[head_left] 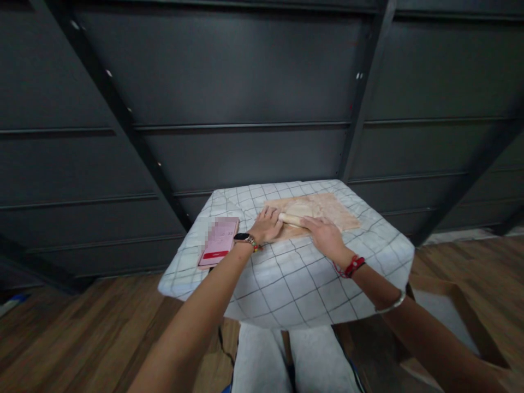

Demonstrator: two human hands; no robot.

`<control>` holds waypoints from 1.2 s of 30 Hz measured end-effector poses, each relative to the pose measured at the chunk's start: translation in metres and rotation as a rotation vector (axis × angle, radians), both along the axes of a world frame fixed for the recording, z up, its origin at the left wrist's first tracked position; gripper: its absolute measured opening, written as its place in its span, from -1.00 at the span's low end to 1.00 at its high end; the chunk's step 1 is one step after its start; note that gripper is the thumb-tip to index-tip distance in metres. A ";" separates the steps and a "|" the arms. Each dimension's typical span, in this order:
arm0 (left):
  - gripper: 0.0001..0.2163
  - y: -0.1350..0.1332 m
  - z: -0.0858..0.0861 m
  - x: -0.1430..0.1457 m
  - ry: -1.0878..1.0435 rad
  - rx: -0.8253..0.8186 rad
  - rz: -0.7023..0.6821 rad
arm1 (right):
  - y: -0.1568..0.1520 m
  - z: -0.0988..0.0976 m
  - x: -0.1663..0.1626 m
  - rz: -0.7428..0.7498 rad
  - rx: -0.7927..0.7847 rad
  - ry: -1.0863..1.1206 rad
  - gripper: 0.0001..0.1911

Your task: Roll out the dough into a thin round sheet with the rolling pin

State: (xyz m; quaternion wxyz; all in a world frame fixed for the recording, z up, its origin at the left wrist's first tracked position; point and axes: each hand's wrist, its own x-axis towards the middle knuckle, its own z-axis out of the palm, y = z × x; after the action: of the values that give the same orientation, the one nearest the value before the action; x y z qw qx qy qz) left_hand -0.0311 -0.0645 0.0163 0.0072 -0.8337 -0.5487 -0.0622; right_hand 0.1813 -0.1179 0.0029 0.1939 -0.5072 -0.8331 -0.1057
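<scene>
A pale wooden rolling pin [293, 220] lies across the near part of a flattened, whitish round of dough [301, 209]. Both rest on a light wooden board [346, 218] dusted with what looks like flour. My right hand [326, 236] grips the pin's right end, its fingers over the top. Beside the pin's left end, my left hand [267, 224] lies flat with fingers spread, over the board's left edge. Whether the left thumb touches the dough or the pin, I cannot tell.
A phone [220, 236] with a lit pink screen lies left of my left hand. Under everything is a white checked cloth [286, 273] on a small table. Dark metal panels [245, 76] stand close behind it. An open cardboard box [475, 311] sits on the floor at right.
</scene>
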 end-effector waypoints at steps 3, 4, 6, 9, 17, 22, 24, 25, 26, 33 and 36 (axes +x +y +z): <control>-0.50 -0.009 -0.001 -0.001 0.001 -0.020 0.020 | -0.003 0.001 0.001 0.042 -0.020 0.027 -0.52; -0.49 -0.012 -0.002 -0.002 0.006 -0.021 0.026 | -0.003 0.000 0.001 0.051 -0.024 0.035 -0.53; -0.49 -0.021 -0.004 -0.004 0.019 -0.002 0.034 | -0.004 -0.002 0.002 0.058 -0.033 0.047 -0.55; -0.52 -0.032 -0.007 -0.010 0.030 0.058 0.014 | -0.004 -0.005 0.007 0.113 -0.042 0.020 -0.55; -0.54 -0.003 0.021 -0.008 -0.018 0.261 -0.058 | 0.038 0.033 0.035 0.290 0.071 0.038 -0.57; -0.53 0.039 0.031 0.018 0.024 0.228 -0.058 | 0.082 0.046 0.051 0.377 -0.038 0.087 -0.64; -0.52 0.052 0.025 0.026 0.041 0.127 -0.058 | 0.098 0.041 0.054 0.388 -0.114 0.104 -0.66; -0.51 0.058 0.021 0.029 0.036 0.071 -0.044 | 0.107 0.038 0.054 0.384 -0.147 0.115 -0.65; -0.51 0.064 0.018 0.031 0.024 0.023 -0.023 | 0.115 0.034 0.053 0.365 -0.174 0.123 -0.63; -0.44 0.106 0.014 0.032 0.006 -0.118 0.108 | 0.168 0.021 0.031 -0.004 -0.317 0.077 -0.47; -0.46 0.115 0.014 0.031 0.019 -0.168 0.054 | 0.177 0.018 0.029 0.020 -0.383 0.080 -0.47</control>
State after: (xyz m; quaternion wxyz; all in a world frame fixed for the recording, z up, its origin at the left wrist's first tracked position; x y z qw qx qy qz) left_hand -0.0005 0.0509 0.0305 -0.0558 -0.8169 -0.5741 -0.0079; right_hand 0.2107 0.0591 0.0213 0.1280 -0.5305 -0.8345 0.0770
